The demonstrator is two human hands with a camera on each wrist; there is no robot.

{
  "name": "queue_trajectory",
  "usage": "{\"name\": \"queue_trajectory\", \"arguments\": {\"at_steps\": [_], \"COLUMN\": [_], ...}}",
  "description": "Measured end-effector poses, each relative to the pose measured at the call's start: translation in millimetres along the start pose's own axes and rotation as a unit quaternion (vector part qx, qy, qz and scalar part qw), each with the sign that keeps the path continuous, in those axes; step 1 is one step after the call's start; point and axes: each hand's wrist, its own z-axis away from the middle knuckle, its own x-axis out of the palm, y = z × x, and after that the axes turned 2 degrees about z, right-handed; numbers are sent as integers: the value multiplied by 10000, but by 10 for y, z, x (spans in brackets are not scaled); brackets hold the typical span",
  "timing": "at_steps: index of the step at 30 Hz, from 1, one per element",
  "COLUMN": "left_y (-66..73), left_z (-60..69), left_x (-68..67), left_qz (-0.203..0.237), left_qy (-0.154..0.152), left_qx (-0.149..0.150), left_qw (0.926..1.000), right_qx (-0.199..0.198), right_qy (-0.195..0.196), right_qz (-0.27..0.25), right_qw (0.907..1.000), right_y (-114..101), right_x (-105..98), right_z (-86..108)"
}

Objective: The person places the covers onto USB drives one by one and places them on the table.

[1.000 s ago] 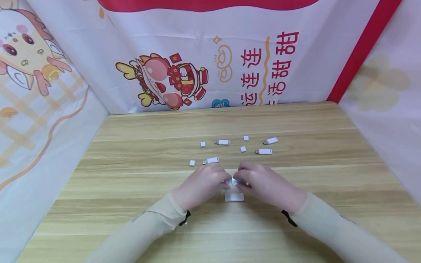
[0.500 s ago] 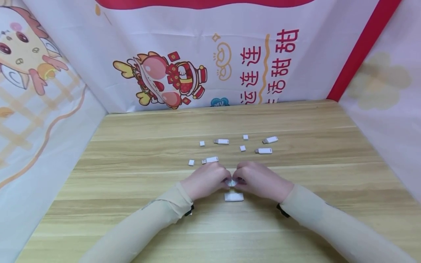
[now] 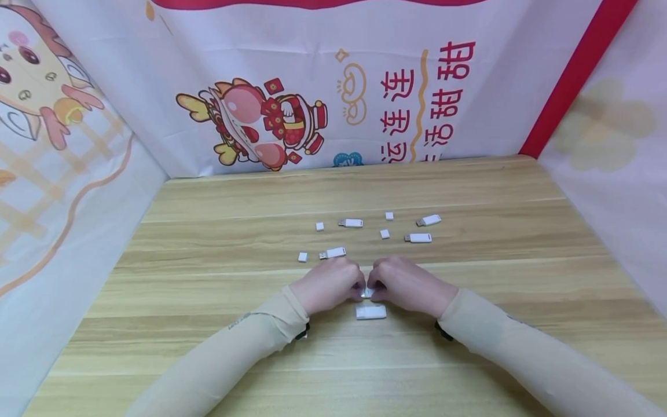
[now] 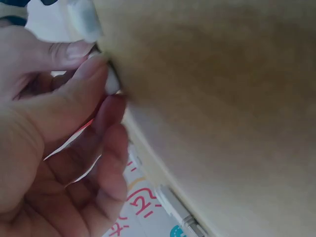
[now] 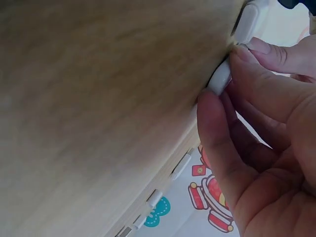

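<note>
My left hand [image 3: 329,285] and my right hand [image 3: 409,286] meet at the middle of the table, pinching a small white USB stick [image 3: 367,293] from its two ends. Fingers cover most of it, so whether it wears its cap cannot be seen. In the right wrist view the stick [image 5: 221,78] sits between thumb and index finger, low over the wood. The left wrist view shows the left thumb and index finger on the same stick [image 4: 112,81]. Just nearer to me lies another white USB stick [image 3: 371,312], which looks capped.
Beyond the hands lie several uncapped USB sticks, among them one by the left hand [image 3: 333,253] and one at the right [image 3: 418,238]. Small white caps, such as this cap [image 3: 303,257], are scattered beside them. A printed cloth [image 3: 292,87] stands behind the wooden table [image 3: 208,324].
Both hands have come slightly closer together and settled with the USB stick a little nearer the other one. The forearms have shifted inward. The loose sticks and caps have not moved on the table.
</note>
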Motion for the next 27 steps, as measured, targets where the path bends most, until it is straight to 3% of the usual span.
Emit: {"name": "queue_trajectory", "arguments": {"at_steps": [7, 16, 23, 27], "left_y": [23, 62, 42, 49], "left_z": [-23, -95, -93, -90], "left_x": [43, 46, 46, 41], "left_qz": [-159, -212, 94, 39], "left_qy": [217, 179, 221, 313], "left_qx": [58, -194, -225, -176], "left_qw": [9996, 9994, 9995, 9993], "right_qx": [43, 226, 217, 344], "right_qy": [84, 131, 157, 110], "right_qz": [121, 186, 132, 135], "right_qw": [9999, 9995, 9996, 9993], "right_y": [-39, -50, -61, -67], "right_x": [13, 20, 48, 36], "right_z": [-33, -51, -74, -82]}}
